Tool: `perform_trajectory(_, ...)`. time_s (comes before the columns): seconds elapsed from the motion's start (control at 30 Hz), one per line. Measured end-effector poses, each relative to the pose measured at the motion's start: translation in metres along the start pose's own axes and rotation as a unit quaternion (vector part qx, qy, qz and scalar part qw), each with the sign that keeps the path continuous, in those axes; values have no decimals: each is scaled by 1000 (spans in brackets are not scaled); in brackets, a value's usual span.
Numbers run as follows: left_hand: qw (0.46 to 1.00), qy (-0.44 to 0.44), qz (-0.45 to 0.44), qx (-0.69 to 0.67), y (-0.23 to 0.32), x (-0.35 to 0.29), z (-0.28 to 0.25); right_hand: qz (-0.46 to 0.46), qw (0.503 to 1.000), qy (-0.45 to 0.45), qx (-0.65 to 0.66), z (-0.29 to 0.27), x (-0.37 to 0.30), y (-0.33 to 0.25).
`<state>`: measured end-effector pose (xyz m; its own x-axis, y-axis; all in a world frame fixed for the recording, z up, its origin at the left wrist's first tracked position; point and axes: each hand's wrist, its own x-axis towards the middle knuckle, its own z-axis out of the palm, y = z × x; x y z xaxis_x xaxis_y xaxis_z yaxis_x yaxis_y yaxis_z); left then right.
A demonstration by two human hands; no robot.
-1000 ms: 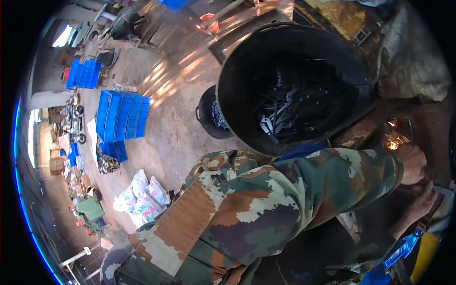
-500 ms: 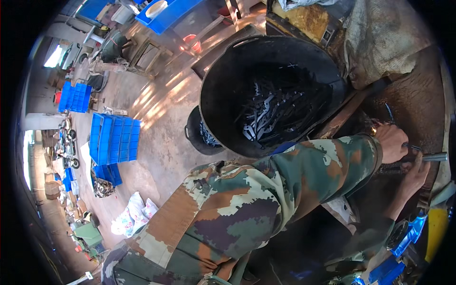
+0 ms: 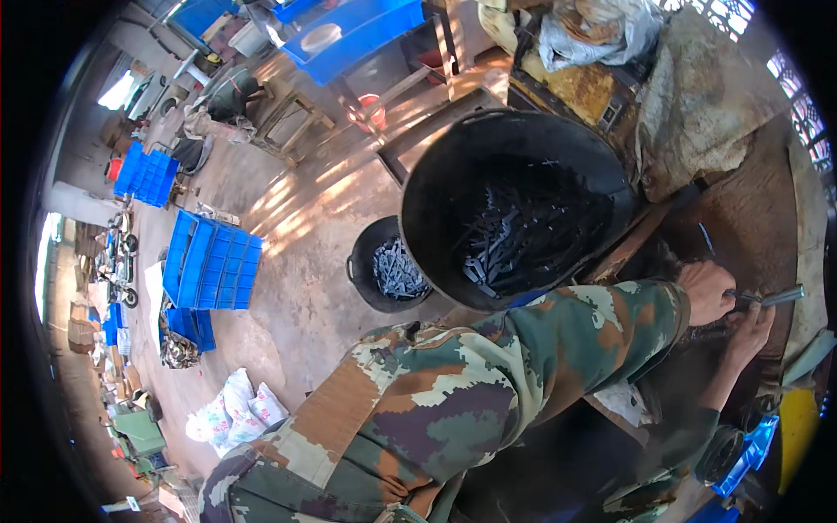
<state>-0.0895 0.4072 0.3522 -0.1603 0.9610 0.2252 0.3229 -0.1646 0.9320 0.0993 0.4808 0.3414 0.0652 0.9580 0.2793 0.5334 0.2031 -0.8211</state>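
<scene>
At the far right my left hand (image 3: 706, 293), in a camouflage sleeve, is closed in a fist. A thin dark metal piece (image 3: 738, 295) sticks out of it toward my right hand (image 3: 751, 329). The right fingers pinch around the near end of a grey metal rod (image 3: 785, 296), just beside the left hand. Whether the thin piece and the rod are joined, I cannot tell. Both hands are over a dark, dirty work surface (image 3: 741, 235), where a thin bluish strip (image 3: 706, 239) lies beyond the left hand.
A large black tub (image 3: 418, 200) of dark metal pieces stands left of my hands, with a smaller black tub (image 3: 362, 270) of grey pieces beside it. Sacking (image 3: 689, 113) hangs beyond. Stacked blue crates (image 3: 212, 261) and white sacks (image 3: 237, 410) are on the floor.
The view has shifted, showing more of the small tub. Both hands stay close together at the rod. A small orange glow near the left hand no longer shows.
</scene>
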Motion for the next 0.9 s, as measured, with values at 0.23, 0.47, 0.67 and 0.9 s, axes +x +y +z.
perform_trajectory(0.23, 1000, 15, 13, 16, 9, -21, -21, -31, 998, 0, 57, 24, 2, 6)
perform_trajectory(0.47, 998, 49, 25, 10, 17, -22, -45, 48, 993, -36, 102, 13, -34, -36)
perform_trajectory(0.67, 1000, 11, 12, -3, 19, -19, -42, -45, 986, -148, -54, -42, -108, -40)
perform_trajectory(0.9, 994, 54, 64, 67, -13, -16, -12, -283, 900, -266, -201, -40, -206, -82)
